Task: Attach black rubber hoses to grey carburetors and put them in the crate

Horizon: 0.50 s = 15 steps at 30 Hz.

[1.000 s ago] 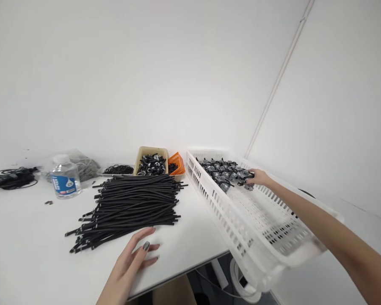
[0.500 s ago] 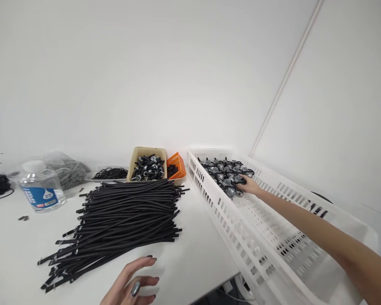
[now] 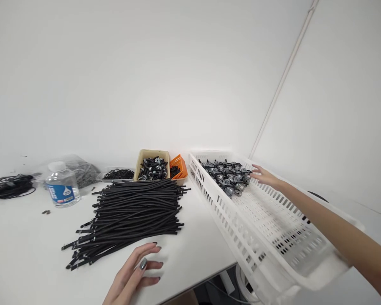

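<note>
My right hand (image 3: 264, 175) reaches into a long white slotted basket (image 3: 273, 237) and hovers, fingers spread, at the right edge of a cluster of grey and black metal parts (image 3: 226, 175) at the basket's far end. It holds nothing. My left hand (image 3: 133, 275) lies flat and open on the white table (image 3: 25, 254) near its front edge, just in front of a big pile of black tubes (image 3: 130, 212).
Behind the tubes stand a beige tray of black fittings (image 3: 152, 166), a small orange basket (image 3: 177, 166) and a flat dish of black rings (image 3: 118, 173). A water bottle (image 3: 62, 184), a plastic bag (image 3: 82, 170) and coiled black cable (image 3: 9, 186) sit at the left.
My right hand has drawn back from the metal parts to their right edge, fingers now spread. My left hand stays flat on the table. The view swung left again.
</note>
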Tool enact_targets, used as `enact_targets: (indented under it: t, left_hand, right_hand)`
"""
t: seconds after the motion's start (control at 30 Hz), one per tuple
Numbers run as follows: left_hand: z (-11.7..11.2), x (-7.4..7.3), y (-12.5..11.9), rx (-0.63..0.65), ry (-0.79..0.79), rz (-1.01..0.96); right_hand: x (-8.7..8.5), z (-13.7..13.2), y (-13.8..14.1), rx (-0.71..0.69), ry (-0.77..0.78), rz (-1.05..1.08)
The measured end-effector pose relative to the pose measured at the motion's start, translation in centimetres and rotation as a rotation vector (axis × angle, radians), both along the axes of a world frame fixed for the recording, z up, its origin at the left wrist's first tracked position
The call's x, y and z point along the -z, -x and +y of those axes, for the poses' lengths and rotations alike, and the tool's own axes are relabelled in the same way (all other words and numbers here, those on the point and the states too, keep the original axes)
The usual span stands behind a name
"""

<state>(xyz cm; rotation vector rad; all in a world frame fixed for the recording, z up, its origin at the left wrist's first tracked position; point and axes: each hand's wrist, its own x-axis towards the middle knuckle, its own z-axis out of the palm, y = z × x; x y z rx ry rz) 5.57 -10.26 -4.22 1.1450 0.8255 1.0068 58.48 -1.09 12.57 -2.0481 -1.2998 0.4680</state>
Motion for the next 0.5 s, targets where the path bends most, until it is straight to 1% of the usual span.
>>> enact_targets:
  t: [0.07,0.1,0.13,0.17,0.2,0.23,0.27,0.3,0.33,0.37,0.4,0.43,0.47,0.5]
  left_hand:
    - [-0.2,-0.5,-0.3,-0.026,-0.021,-0.015]
    - [-0.3,-0.8,-0.4,-0.036,-0.037,-0.019]
    - [-0.5,-1.0,-0.6,-0.042,-0.055,-0.019]
    - [-0.6,-1.2,-0.7,-0.038,-0.076,-0.017]
    - [-0.7,-1.2,-0.8,-0.025,-0.099,-0.014]
    - [-0.8,-1.2,-0.8,-0.010,-0.126,-0.009]
    - [-0.9,-1.2,-0.9,0.000,-0.151,-0.003]
    - [-1.2,-1.2,-0.8,0.001,-0.176,0.005]
    - [-1.5,-1.2,-0.7,-0.005,-0.199,0.014]
    - [-2.0,-1.2,-0.6,-0.012,-0.222,0.026]
    - [-2.5,-1.4,-0.3,-0.014,-0.242,0.044]
    - [-3.2,-1.6,0.0,-0.006,-0.264,0.069]
    - [-4.0,-1.9,0.5,0.018,-0.290,0.104]
    - [-4.8,-2.1,1.2,0.045,-0.320,0.147]
  right_hand:
    - [-2.0,-2.5,1.9,-0.016,-0.122,-0.079]
    - [-2.8,-4.4,3.2,-0.028,-0.236,-0.167]
    - [-3.2,-6.8,4.6,-0.061,-0.357,-0.252]
    - [-3.2,-9.5,6.2,-0.103,-0.478,-0.321]
    - [-2.6,-12.4,7.9,-0.130,-0.595,-0.391]
    - [-1.4,-15.4,9.6,-0.151,-0.703,-0.469]
    - [0.3,-18.4,11.2,-0.161,-0.826,-0.543]
    - [2.5,-21.0,12.8,-0.158,-0.971,-0.573]
    - [5.0,-23.3,14.4,-0.113,-1.073,-0.596]
    - [7.7,-25.0,15.8,-0.201,-0.990,-0.683]
    - [10.4,-26.1,17.2,-0.376,-0.970,-0.769]
    - [12.9,-26.8,18.4,-0.484,-0.952,-0.784]
    - [15.3,-26.9,19.3,-0.553,-0.905,-0.778]
    - [17.3,-26.7,20.1,-0.604,-0.797,-0.725]
